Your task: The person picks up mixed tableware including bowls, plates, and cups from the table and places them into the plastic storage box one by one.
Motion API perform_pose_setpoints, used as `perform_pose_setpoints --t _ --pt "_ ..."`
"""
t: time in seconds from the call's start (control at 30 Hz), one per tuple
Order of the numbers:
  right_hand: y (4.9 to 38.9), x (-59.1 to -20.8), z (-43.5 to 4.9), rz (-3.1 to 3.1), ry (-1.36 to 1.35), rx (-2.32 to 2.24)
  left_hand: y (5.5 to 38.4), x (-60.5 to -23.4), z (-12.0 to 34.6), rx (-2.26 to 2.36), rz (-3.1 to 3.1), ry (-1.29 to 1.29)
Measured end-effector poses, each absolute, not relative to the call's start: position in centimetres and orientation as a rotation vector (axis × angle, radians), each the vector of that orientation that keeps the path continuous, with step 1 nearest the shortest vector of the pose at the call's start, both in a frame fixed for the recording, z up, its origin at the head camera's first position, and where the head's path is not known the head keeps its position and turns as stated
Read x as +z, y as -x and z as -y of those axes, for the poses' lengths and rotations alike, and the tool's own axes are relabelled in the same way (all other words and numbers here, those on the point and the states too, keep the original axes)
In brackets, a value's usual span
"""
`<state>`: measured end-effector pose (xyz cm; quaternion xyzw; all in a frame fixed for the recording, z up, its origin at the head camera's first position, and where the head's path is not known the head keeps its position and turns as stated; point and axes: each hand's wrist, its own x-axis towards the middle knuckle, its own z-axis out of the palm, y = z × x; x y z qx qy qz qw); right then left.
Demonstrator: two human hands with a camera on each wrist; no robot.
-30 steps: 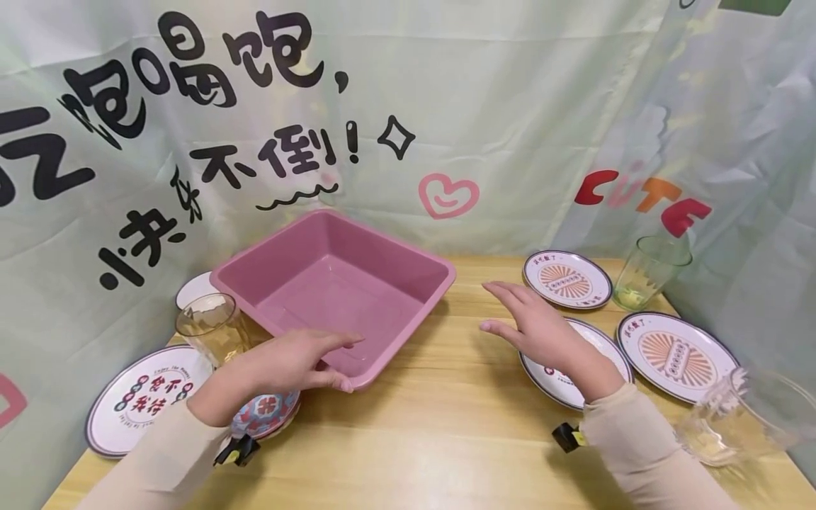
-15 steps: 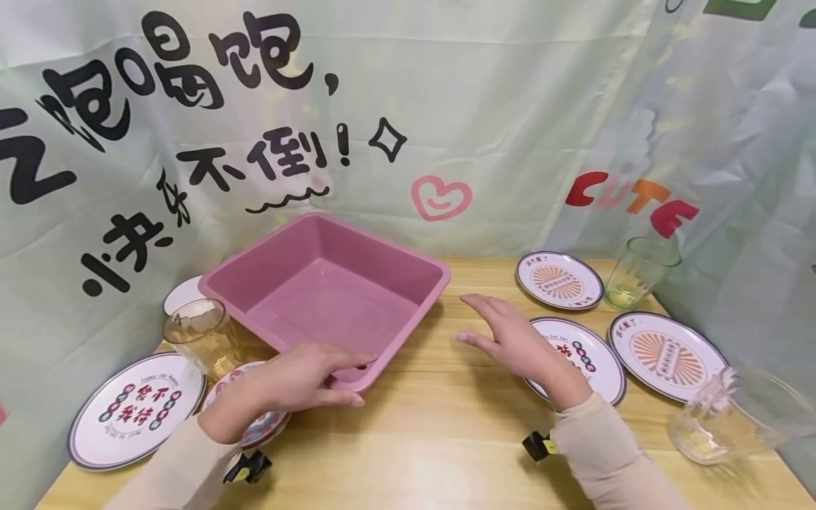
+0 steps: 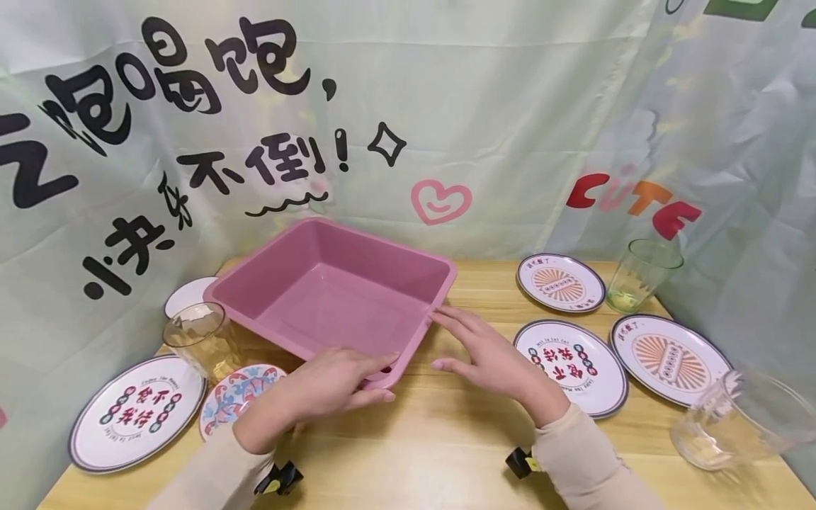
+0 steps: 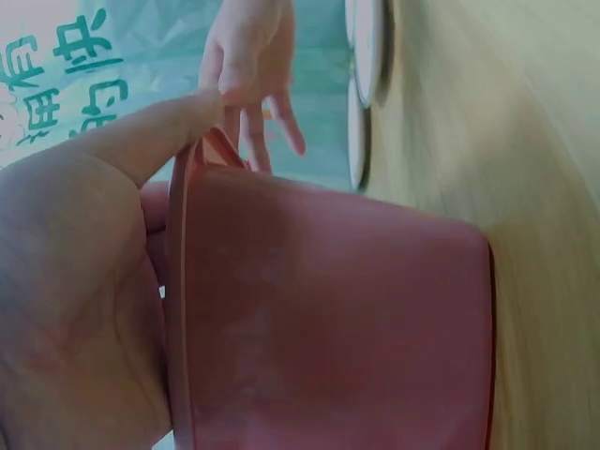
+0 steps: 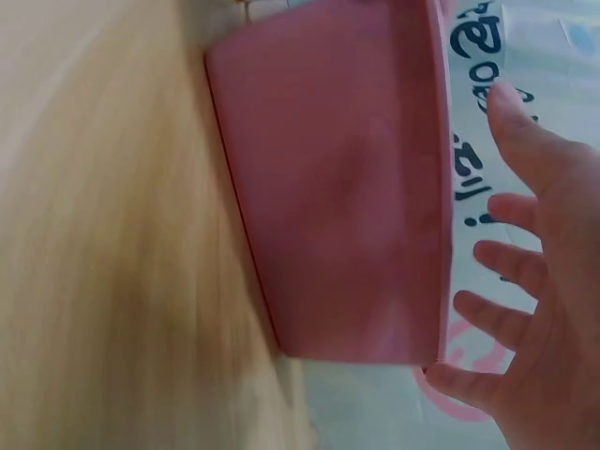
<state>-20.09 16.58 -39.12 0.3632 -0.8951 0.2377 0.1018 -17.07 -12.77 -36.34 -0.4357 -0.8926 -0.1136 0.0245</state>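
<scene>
A square pink plastic basin [image 3: 344,297] sits on the wooden table, turned with one corner toward me. At that near corner my left hand [image 3: 325,386] grips the rim. In the left wrist view its thumb [image 4: 159,131] lies along the outside of the rim, with other fingers behind it. My right hand [image 3: 491,354] reaches to the basin's right side, fingers spread and extended, fingertips right at the rim. The right wrist view shows the basin's outer wall [image 5: 337,187] beside that hand's splayed fingers.
On the left are an amber glass [image 3: 204,340], a lettered plate [image 3: 137,418], a colourfully patterned dish [image 3: 239,393] and another plate [image 3: 185,297]. Several printed plates [image 3: 570,361], a green glass [image 3: 644,273] and a clear glass pitcher [image 3: 727,425] stand right. A printed curtain [image 3: 510,142] encloses the table.
My right hand has moved left to the basin's rim. The left hand has shifted right with the near corner, and the basin has turned slightly, uncovering more of the patterned dish.
</scene>
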Motion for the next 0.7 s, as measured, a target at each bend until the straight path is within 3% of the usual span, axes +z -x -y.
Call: perform_pose_setpoints --t 0.23,0.7 --pt "20.0 -40.0 -15.5 2.62 -1.17 0.653 17.2 -36.8 11.7 -0.342 2.77 1.329" --pt "20.4 -40.0 -15.8 2.649 -1.109 0.598 18.5 -35.2 12.0 -0.531 2.855 1.397"
